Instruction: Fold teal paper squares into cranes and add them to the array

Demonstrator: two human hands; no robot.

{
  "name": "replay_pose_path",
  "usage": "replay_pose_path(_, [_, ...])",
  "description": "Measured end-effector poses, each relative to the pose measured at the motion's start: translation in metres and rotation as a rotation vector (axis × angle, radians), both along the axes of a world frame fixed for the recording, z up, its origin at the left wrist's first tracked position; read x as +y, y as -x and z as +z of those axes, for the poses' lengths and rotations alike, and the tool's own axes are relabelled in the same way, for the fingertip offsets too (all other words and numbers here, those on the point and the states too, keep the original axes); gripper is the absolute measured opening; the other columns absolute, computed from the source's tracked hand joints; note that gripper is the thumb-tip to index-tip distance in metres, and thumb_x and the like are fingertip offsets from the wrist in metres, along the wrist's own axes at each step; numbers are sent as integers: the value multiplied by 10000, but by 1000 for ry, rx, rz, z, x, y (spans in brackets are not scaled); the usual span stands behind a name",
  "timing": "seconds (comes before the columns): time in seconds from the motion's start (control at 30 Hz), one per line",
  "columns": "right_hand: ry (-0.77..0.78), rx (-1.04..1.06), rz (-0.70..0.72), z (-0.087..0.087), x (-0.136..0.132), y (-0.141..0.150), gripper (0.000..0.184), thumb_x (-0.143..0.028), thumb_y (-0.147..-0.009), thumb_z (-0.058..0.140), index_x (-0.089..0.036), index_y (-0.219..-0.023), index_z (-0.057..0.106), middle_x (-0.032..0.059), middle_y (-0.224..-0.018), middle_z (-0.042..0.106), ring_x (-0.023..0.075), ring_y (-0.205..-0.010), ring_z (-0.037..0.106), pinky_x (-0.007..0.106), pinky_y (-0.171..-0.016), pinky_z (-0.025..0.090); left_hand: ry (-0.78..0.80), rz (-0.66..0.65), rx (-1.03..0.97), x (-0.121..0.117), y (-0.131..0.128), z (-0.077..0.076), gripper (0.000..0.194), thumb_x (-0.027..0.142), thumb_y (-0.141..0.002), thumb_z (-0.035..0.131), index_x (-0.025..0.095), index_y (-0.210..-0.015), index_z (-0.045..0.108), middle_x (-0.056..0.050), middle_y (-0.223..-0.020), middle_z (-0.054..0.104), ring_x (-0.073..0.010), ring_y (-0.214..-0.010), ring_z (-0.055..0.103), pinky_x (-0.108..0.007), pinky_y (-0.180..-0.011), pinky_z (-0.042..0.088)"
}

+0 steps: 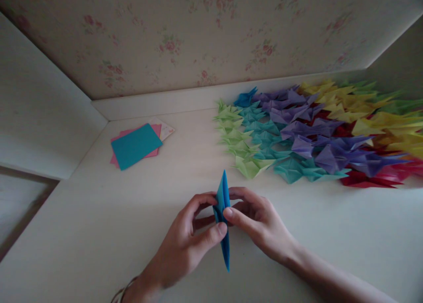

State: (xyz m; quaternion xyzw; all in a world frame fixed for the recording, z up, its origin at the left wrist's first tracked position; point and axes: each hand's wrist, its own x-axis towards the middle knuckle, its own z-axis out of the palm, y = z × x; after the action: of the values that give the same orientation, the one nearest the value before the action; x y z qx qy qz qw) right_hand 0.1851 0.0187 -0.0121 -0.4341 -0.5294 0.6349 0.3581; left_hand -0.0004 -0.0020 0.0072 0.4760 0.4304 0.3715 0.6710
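A narrow, long blue folded paper piece (224, 193) stands upright over the white desk (82, 232), pointed at both ends. My left hand (185, 245) pinches its middle between thumb and fingers from the left. From the right, my right hand (257, 219) grips the same piece with thumb and forefinger. Both hands are closed on the paper near the desk's front middle.
A small stack of flat paper squares (136, 145), teal on top of pink, lies at the back left. Several folded paper cranes (310, 135) in green, teal, purple, red and yellow cover the back right. A flowered wall (185, 34) rises behind the desk.
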Motion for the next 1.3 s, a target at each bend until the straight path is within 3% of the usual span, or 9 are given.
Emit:
replay_pose_path(0.2, [-10, 13, -15, 1, -1, -2, 266, -406, -917, 622, -203, -1089, 627, 42, -845, 722, 209, -777, 695, 322, -697, 549, 15, 6, 43, 2, 2, 1, 234, 276, -924, 625, 234, -1147, 566, -86, -1352, 598, -276, -1220, 598, -362, -975, 530])
replay_pose_path(0.33, [-90, -57, -106, -5, 0, -3, 234, -303, -927, 577, -220, -1144, 607, 70, -1007, 714, 227, -885, 696, 339, -749, 563, -139, 50, 246, 0, 2, -2, 269, 287, -937, 590, 253, -1201, 551, -92, -1403, 554, -269, -1206, 604, -380, -983, 531])
replay_pose_path(0.5, [-112, -100, -200, -14, -2, 2, 567, -129, -801, 619, -273, -1322, 448, 68, -1143, 669, 221, -967, 683, 341, -803, 568, -403, 15, 519, -4, 0, -7, 358, 268, -863, 667, 229, -1209, 586, -127, -1449, 510, -323, -1300, 517, -464, -1057, 478])
replay_pose_path(0.7, [-2, -26, -249, -8, 2, 2, 708, -154, -716, 680, -286, -1333, 359, 67, -1191, 589, 128, -690, 616, 245, -562, 524, -176, -82, 173, -3, 2, 0, 515, 313, -848, 714, 285, -1341, 566, -73, -1458, 534, -302, -1306, 527, -421, -1061, 489])
replay_pose_path(0.83, [66, -16, -275, -1, 7, -2, 705, -207, -683, 731, -273, -1296, 388, 60, -1176, 574, 125, -690, 594, 241, -564, 515, -107, -76, 80, -1, 6, 2, 417, 271, -922, 623, 313, -1336, 595, -42, -1465, 533, -275, -1293, 548, -406, -1062, 492])
replay_pose_path(1.07, [29, 17, -200, -3, 5, -4, 759, -227, -672, 781, -291, -1311, 378, 62, -1191, 546, 111, -680, 584, 242, -590, 518, -341, 119, 332, 5, 7, -3, 279, 209, -864, 699, 369, -1087, 750, 13, -1125, 762, -196, -1018, 716, -297, -882, 605])
replay_pose_path(1.3, [-42, 6, -109, -6, 1, -6, 804, -272, -712, 799, -300, -1356, 318, 91, -1260, 501, 164, -832, 630, 279, -679, 534, -513, 135, 359, 3, 6, -5, 341, 134, -792, 767, 384, -1023, 771, 23, -975, 801, -188, -857, 760, -271, -764, 630])
